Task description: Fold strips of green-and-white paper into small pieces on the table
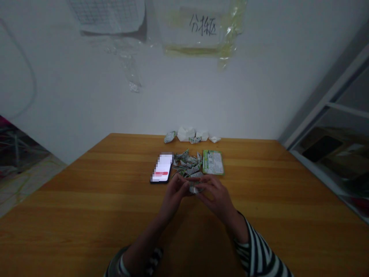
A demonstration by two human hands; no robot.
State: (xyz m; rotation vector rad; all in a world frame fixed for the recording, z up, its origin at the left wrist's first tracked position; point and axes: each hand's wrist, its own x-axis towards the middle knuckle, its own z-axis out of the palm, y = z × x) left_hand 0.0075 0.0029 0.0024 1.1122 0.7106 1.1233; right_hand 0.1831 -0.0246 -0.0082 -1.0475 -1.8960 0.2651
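Both my hands meet over the middle of the wooden table (138,209). My left hand (179,189) and my right hand (215,192) pinch a small piece of whitish printed wrapper (195,190) between their fingertips. The fingers hide part of it, so its exact shape cannot be made out. Just beyond my hands lies a pile of crumpled, folded wrappers (188,163), grey-white with green print. To the right of the pile rests a flat green and white printed packet (213,162). On the left, close to my left hand, lies a phone (163,167) with its screen lit.
Crumpled white tissue (186,134) and a scrunched printed wrapper (170,137) sit at the table's back edge, against the white wall (184,100). Taped papers (201,27) hang on the wall. A metal-framed shelf (331,107) stands at the right.
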